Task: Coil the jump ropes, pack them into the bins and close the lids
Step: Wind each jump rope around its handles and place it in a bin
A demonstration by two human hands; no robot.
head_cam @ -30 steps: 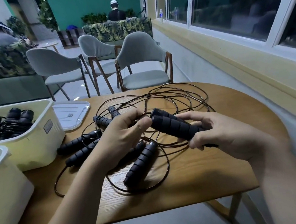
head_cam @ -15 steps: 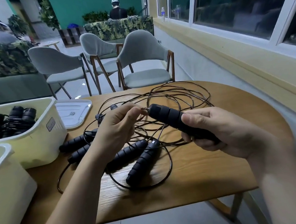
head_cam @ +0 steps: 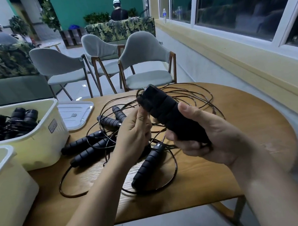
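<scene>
My right hand (head_cam: 205, 136) grips a pair of black foam jump-rope handles (head_cam: 164, 111), held tilted up above the wooden table (head_cam: 239, 140). My left hand (head_cam: 134, 131) pinches the thin dark cord just below the handles' top end. Several more black handles (head_cam: 91, 146) and a tangle of cords (head_cam: 189, 97) lie on the table under and behind my hands. A cream bin (head_cam: 37, 143) at the left holds coiled ropes (head_cam: 11, 123). A second cream bin (head_cam: 3, 183) stands nearer, at the left edge; its inside is hidden.
A white lid (head_cam: 75, 115) lies flat behind the far bin. Grey chairs (head_cam: 145, 65) stand past the table's far edge. Two people sit in the background. A wall with windows runs along the right.
My right hand has lifted the held handles and tipped them more upright. My left hand rose with them, keeping hold of the cord near their top.
</scene>
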